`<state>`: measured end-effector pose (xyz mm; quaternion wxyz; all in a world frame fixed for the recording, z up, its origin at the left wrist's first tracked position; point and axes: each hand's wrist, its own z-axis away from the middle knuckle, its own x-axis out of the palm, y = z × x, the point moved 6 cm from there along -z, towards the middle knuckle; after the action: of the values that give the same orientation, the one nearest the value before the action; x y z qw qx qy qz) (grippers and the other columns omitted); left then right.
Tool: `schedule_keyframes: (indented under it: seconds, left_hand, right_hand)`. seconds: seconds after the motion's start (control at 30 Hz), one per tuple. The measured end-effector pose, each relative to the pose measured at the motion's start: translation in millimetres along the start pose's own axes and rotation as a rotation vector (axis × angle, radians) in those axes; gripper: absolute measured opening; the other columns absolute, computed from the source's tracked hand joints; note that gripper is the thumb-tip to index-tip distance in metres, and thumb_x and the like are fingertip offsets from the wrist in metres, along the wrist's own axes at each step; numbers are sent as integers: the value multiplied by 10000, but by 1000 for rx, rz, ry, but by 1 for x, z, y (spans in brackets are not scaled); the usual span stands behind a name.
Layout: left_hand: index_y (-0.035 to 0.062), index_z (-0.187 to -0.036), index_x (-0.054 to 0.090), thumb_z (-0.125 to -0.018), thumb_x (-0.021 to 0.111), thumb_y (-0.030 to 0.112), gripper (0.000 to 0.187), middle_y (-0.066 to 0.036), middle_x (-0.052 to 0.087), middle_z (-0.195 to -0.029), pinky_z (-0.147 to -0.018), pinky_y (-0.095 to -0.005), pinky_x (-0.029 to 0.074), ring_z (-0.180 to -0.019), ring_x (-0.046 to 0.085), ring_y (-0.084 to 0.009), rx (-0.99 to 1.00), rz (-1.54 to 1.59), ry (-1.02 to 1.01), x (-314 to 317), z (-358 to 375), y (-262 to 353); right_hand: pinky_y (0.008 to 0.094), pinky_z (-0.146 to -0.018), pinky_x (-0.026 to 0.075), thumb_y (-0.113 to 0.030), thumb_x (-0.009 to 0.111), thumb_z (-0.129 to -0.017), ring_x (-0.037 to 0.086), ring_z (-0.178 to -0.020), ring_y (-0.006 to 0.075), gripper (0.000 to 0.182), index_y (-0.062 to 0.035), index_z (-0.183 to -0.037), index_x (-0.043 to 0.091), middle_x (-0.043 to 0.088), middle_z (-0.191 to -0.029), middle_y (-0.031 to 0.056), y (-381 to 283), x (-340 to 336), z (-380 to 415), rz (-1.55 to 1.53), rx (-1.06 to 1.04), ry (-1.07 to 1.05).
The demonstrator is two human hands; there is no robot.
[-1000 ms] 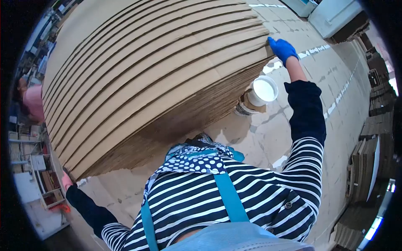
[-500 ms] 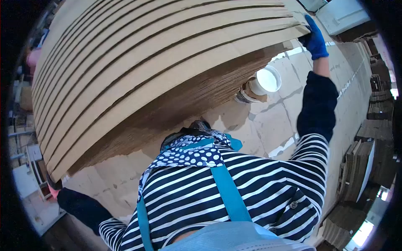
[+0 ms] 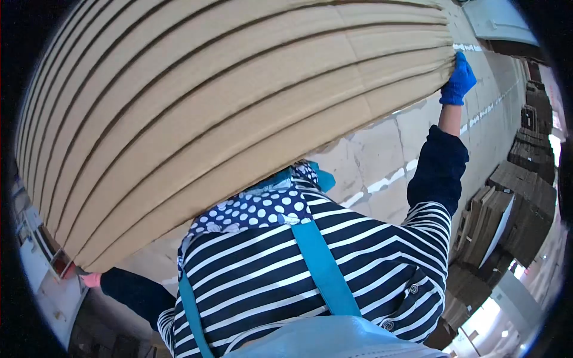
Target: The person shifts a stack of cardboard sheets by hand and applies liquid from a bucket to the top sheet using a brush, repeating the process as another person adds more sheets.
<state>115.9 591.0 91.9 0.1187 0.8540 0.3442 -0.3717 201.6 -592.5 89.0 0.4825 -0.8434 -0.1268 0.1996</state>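
Observation:
A wide stack of brown cardboard sheets (image 3: 256,113) fans out across the front of my body, its nearest edge close to my chest. At its right end, my right hand (image 3: 459,80), in a blue glove, is closed on the sheet edges. My left hand (image 3: 91,278) is at the near left corner of the stack, small and partly hidden in view. Its fingers seem to grip that corner. The sheets overlap in steps, with dark gaps between their edges.
Piles of flat cardboard (image 3: 486,221) stand along the right side. A pale box-like object (image 3: 498,21) is at the top right. White marks (image 3: 388,179) run across the paved floor. A light-coloured surface (image 3: 51,286) lies beyond my left hand.
The cardboard stack has come nearer to my body and tilted, covering the white bucket seen before. My right hand has moved down, its fingers now wrapped on the edge. My left hand shifted slightly right.

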Motion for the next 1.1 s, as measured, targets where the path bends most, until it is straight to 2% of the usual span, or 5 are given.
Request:
schedule_keyframes:
  seconds: [0.1, 0.17, 0.53, 0.83, 1.1]
  left_hand:
    - [61, -851, 565, -782, 388, 287, 296, -137, 575, -877, -735, -367, 436, -832, 552, -272, -801, -385, 188, -10, -11, 38]
    - [82, -850, 535, -796, 390, 236, 218, -154, 578, -876, -679, -358, 454, -793, 564, -299, 82, -557, -373, 11, -11, 17]
    - [-8, -902, 551, -824, 276, 353, 461, -208, 539, -958, -778, -406, 389, -889, 509, -358, -289, -14, -266, 16, -10, 20]
    - [8, -851, 554, -731, 458, 130, 196, -186, 551, -907, -745, -399, 429, -878, 523, -329, 457, -448, -487, 27, 3, 54]
    - [65, -856, 548, -775, 346, 187, 250, -210, 544, -909, -742, -405, 424, -884, 519, -349, -174, -28, -292, -57, 28, 99]
  right_hand:
    - [305, -531, 402, -256, 554, -726, 481, -514, 175, 277, 14, -692, 608, 586, -632, 128, -19, 22, -1, 362, -44, -68]
    - [387, -595, 415, -399, 450, -752, 543, -628, 329, 407, -23, -710, 600, 556, -714, 210, -31, 37, -4, 815, -208, -87]
    - [417, -724, 400, -443, 337, -779, 522, -817, 368, 493, -32, -793, 608, 558, -828, 213, -18, 49, -12, 892, -205, -214]
    - [365, -593, 448, -98, 487, -682, 561, -683, 286, 156, -45, -792, 584, 583, -803, 136, -5, 53, -10, 825, -816, -336]
    - [350, -583, 445, -177, 422, -775, 571, -686, 261, 248, -77, -930, 588, 599, -808, 140, 23, 52, -30, 1003, -729, -362]
